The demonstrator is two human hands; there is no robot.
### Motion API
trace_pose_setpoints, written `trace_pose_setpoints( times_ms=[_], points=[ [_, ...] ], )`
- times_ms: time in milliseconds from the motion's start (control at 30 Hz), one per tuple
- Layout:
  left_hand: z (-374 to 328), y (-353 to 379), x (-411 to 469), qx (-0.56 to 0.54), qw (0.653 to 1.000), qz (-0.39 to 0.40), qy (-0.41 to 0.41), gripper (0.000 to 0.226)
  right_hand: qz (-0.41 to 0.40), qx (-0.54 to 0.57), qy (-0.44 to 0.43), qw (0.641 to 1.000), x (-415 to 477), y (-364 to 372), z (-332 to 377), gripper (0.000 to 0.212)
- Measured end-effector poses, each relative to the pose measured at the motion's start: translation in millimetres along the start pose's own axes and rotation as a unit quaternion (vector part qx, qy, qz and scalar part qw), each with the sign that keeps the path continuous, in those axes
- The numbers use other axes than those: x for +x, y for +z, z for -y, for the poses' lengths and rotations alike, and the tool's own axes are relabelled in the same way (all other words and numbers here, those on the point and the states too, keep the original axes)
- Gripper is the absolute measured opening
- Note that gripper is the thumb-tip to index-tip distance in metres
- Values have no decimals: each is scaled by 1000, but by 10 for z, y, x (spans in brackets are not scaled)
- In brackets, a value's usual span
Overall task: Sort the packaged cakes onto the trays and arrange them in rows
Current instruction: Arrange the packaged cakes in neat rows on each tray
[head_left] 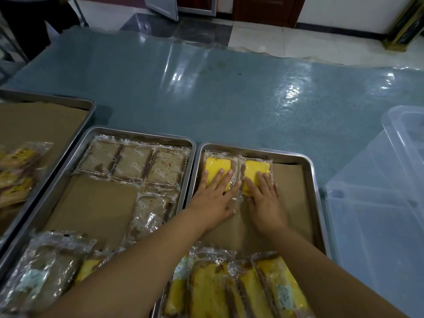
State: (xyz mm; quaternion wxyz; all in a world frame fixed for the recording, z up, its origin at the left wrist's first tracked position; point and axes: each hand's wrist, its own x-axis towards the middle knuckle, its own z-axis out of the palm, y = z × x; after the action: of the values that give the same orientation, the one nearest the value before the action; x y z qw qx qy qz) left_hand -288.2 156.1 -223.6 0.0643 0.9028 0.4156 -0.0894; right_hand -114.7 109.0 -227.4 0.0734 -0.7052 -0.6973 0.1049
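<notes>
As left hand (213, 198) presses left cake (216, 165) | right hand (263, 200) presses right cake (257, 166)

So the person is going totally bare-armed here: left hand (212, 199) and right hand (265, 200) are showing bare, and left forearm (149, 260) and right forearm (321, 260) too, right to the frame edge. Fingernails are looking short.
</notes>
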Motion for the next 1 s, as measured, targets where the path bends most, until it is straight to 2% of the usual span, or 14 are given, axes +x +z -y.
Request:
trace_pose_setpoints(
  times_ms=[267, 433, 533, 667, 833, 1000],
  points=[
    [-17, -11, 33, 19, 1000, 7, -2, 73, 31, 21, -17, 999, 21, -62, -19, 54],
    [-35, -64, 6, 14, 1000, 9, -5, 71, -15, 128, 54, 990, -119, -210, -7, 58],
    [-107, -153, -70, 7, 999, -28, 16, 72, -36, 158, 93, 982, -360, -302, -56, 53],
    [-375, -259, -269, -107, 987, -111, 44, 56, -40, 140, 122, 982, -727, -362, -172, 36],
    [-861, -315, -463, -200, 977, 8, 74, 30, -23, 202, 185, 961, -1234, -380, -186, 31],
    [-1036, -225, -514, -328, 942, 68, 21, 45, -5, 211, 188, 959, -1654, -351, -202, 26]
  ],
)
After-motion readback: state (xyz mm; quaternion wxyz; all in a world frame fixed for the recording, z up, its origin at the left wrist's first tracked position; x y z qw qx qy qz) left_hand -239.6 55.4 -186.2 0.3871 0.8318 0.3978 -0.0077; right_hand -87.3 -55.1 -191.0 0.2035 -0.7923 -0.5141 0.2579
